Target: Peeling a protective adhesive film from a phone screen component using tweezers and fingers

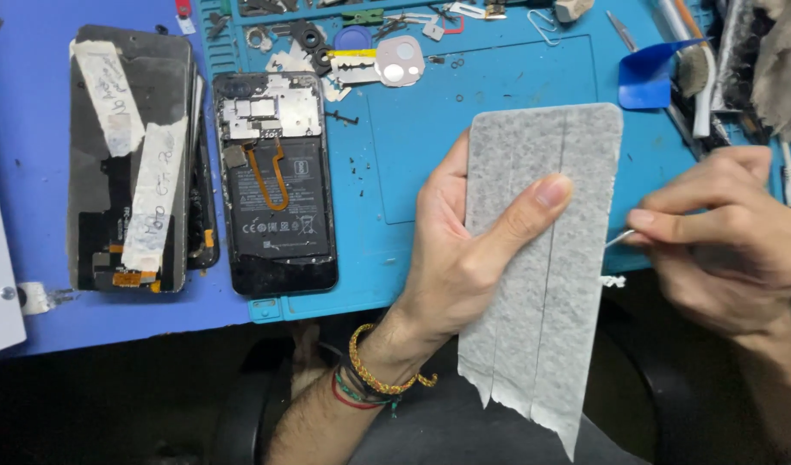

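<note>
Left hand (464,250): grips grey speckled sheet (542,258) upright.
Right hand (731,241): pinches thin metal tool (618,238) at sheet's edge.

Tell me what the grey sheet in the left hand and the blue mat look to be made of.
Grey sheet: seemingly fibrous paper or tape, matte and speckled, its lower edge torn into strips. Blue mat: probably silicone or rubber, smooth and matte, with moulded compartments along its top.
</note>
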